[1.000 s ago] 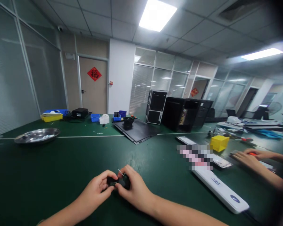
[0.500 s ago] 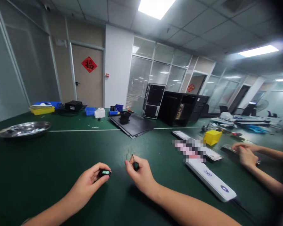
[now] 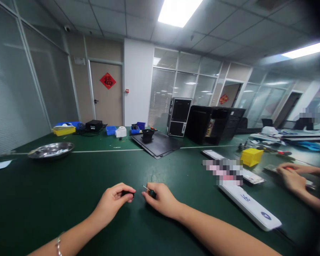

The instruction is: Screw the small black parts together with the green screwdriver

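My left hand (image 3: pixel 113 203) rests on the green table (image 3: pixel 69 192) with its fingers pinched round a small black part (image 3: pixel 128 193). My right hand (image 3: pixel 160 200) lies just to the right of it, closed on a small black-handled tool (image 3: pixel 149 192) whose thin metal tip points left toward the part. The two hands are a short gap apart, near the table's front middle.
A long white device (image 3: pixel 252 208) lies at the right. Another person's hands (image 3: pixel 292 176) work at the far right beside a yellow box (image 3: pixel 252 156). A metal bowl (image 3: pixel 50 150) sits at the left. A black panel (image 3: pixel 160 144) and computer cases (image 3: pixel 210 124) stand at the back.
The hands were joined on the part, then drew apart; now they have come closer again, with the tool's tip lowered to point left at the part. The view has shifted slightly.
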Action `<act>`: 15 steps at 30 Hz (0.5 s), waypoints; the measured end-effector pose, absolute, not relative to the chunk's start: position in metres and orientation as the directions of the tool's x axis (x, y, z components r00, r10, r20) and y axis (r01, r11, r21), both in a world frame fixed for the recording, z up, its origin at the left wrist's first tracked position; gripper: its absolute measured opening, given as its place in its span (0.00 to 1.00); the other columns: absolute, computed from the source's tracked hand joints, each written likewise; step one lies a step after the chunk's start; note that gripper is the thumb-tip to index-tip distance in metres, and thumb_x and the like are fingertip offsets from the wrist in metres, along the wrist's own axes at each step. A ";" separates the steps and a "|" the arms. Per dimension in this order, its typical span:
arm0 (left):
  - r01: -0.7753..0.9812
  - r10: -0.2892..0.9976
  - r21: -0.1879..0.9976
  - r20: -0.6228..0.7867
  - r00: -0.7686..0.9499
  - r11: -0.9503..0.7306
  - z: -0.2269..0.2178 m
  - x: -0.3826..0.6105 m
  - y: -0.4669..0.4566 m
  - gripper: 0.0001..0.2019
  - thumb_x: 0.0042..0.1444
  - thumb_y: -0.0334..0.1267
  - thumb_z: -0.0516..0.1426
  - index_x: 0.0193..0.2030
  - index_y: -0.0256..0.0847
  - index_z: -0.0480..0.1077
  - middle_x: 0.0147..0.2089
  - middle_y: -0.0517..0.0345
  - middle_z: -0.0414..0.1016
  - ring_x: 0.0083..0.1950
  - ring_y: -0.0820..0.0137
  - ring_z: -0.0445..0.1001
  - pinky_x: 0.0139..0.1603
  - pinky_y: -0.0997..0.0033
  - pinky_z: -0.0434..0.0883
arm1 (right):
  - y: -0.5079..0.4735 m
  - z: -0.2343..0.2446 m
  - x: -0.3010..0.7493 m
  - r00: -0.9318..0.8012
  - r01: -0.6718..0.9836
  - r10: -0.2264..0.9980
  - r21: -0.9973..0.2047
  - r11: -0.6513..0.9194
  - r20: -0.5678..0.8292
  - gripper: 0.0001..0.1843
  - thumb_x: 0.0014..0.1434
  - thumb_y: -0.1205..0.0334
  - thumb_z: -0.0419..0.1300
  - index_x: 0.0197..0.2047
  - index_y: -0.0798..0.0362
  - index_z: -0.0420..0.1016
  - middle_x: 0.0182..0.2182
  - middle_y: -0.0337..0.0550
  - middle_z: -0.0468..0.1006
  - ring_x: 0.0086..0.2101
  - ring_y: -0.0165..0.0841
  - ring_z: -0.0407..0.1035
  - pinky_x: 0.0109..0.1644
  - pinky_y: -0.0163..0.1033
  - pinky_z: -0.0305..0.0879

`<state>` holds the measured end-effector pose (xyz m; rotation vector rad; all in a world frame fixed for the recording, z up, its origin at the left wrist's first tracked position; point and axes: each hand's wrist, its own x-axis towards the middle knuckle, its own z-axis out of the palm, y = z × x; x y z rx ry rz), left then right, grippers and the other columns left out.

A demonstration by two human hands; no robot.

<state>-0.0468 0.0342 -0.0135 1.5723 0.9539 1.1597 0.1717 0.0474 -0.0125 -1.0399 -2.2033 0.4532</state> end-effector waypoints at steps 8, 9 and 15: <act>-0.030 0.973 0.988 0.151 0.175 -0.149 -0.011 -0.047 0.038 0.13 0.45 0.35 0.67 0.39 0.38 0.78 0.36 0.52 0.82 0.39 0.62 0.78 0.43 0.64 0.74 | 0.036 -0.006 0.175 -0.547 0.503 0.715 -0.512 0.696 0.436 0.06 0.66 0.62 0.52 0.38 0.52 0.67 0.32 0.40 0.74 0.32 0.32 0.68 0.38 0.35 0.62; -0.045 0.969 0.986 0.165 0.182 -0.159 -0.012 -0.047 0.039 0.13 0.44 0.34 0.67 0.39 0.38 0.77 0.38 0.52 0.82 0.42 0.61 0.78 0.45 0.63 0.73 | 0.036 -0.005 0.176 -0.545 0.485 0.709 -0.521 0.702 0.448 0.07 0.68 0.62 0.49 0.40 0.52 0.67 0.33 0.42 0.74 0.33 0.32 0.68 0.40 0.35 0.62; -0.037 0.954 0.983 0.185 0.237 -0.182 -0.016 -0.049 0.041 0.10 0.45 0.32 0.66 0.36 0.37 0.76 0.40 0.52 0.80 0.47 0.60 0.77 0.53 0.59 0.70 | 0.036 -0.005 0.174 -0.600 0.503 0.671 -0.448 0.739 0.435 0.12 0.70 0.61 0.47 0.45 0.52 0.71 0.35 0.44 0.74 0.37 0.34 0.69 0.43 0.37 0.64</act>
